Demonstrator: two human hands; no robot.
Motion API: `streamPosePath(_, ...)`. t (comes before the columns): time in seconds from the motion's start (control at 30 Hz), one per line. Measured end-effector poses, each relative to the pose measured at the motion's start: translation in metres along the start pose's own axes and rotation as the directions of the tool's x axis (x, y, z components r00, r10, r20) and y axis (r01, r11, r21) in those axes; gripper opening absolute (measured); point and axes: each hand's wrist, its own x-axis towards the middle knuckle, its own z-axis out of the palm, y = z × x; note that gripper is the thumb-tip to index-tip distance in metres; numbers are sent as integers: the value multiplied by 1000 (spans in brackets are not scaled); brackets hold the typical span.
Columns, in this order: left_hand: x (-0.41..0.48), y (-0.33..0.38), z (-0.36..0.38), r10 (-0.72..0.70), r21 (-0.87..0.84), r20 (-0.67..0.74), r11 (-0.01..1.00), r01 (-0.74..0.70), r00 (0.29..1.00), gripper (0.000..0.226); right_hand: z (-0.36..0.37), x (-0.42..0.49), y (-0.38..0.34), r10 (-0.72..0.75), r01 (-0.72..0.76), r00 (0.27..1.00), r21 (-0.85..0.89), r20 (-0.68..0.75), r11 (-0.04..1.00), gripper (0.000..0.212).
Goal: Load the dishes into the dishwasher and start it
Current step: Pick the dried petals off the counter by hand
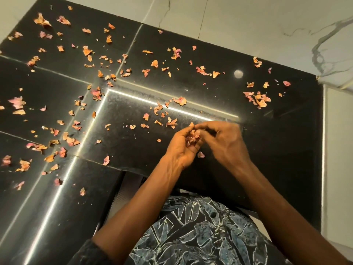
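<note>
The black countertop [286,131] looks like polished stone, glossy and finely speckled. Scattered flakes [180,100] look thin, dry and papery. The shirt [200,236] is cloth, matt.

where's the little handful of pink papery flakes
Head view, right of centre: the handful of pink papery flakes lies in the cupped left hand, the right hand close beside it, over the glossy black countertop.

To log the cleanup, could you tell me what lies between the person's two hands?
In the head view, a clump of papery pink-orange flakes sits in the cupped left hand, where fingertips of the right hand meet it.
</note>
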Motion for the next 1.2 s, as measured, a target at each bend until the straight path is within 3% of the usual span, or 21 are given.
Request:
streamPosePath(0.13, -16, 0, 0, 31, -75, 12, 997, -30, 999, 25, -19, 19, 52, 108, -123, 981, -91, -162, 988, 20)
streamPosePath(0.2, -25, 1, -3, 57, -111, -1, 992, -56, 998, 24, -13, 27, 81, 197, -209, 977, -204, -78, 956, 19)
streamPosePath(0.3, -39, -1, -7, 122, -118, -22, 985, -124, 992, 22, 3, 26, 96, 58, -16, 994, -405, 92, 914, 8)
streamPosePath(0.43, -65, -13, -21, 202, -125, -68, 970, -209, 977, 22, 24, 17, 92, -110, 195, 974, -495, 197, 847, 15)
streamPosePath(0.67, -109, -53, -59, 249, -223, -146, 935, -277, 958, 22, 33, -18, 85, -117, 292, 926, -488, 358, 823, 8)
streamPosePath(0.9, -140, -81, -92, 301, -247, -195, 906, -344, 933, 22, 59, -49, 64, -174, 334, 931, -556, 321, 761, 10)
streamPosePath(0.97, -145, -82, -96, 315, -241, -201, 902, -359, 927, 23, 54, -45, 62, -124, 257, 951, -498, 285, 828, 12)
streamPosePath(1.07, -149, -77, -94, 329, -215, -201, 904, -370, 923, 24, 33, -31, 67, 70, -27, 993, -404, 92, 914, 14)
streamPosePath(1.13, -147, -72, -90, 333, -201, -190, 908, -369, 924, 24, 12, -23, 70, 207, -214, 977, -257, -52, 942, 14)
streamPosePath(1.2, -138, -65, -87, 322, -187, -176, 917, -353, 930, 24, -5, -23, 60, 295, -303, 951, -74, -95, 950, 15)
